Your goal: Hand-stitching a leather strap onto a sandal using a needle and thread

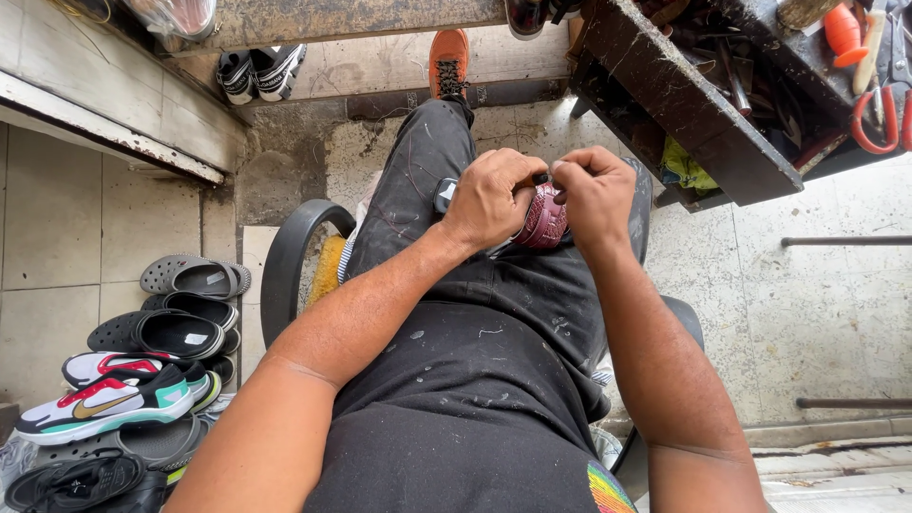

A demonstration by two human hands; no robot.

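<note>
My left hand (489, 198) and my right hand (594, 190) meet over my lap, both closed around a small dark-red leather item (543, 220) with a textured surface. The fingertips of both hands pinch at its top edge. Most of the item is hidden between my palms. A small dark object (444, 195) pokes out just left of my left hand. I sit in black, speckled trousers (475, 313), with one leg stretched forward to an orange shoe (448, 62).
A black chair armrest (290, 261) curves at my left. A pile of sandals and sneakers (142, 380) lies on the floor at left. A dark wooden tool shelf (703, 104) with red-handled pliers (879, 119) stands at upper right. A pair of black-and-white shoes (258, 71) sits ahead.
</note>
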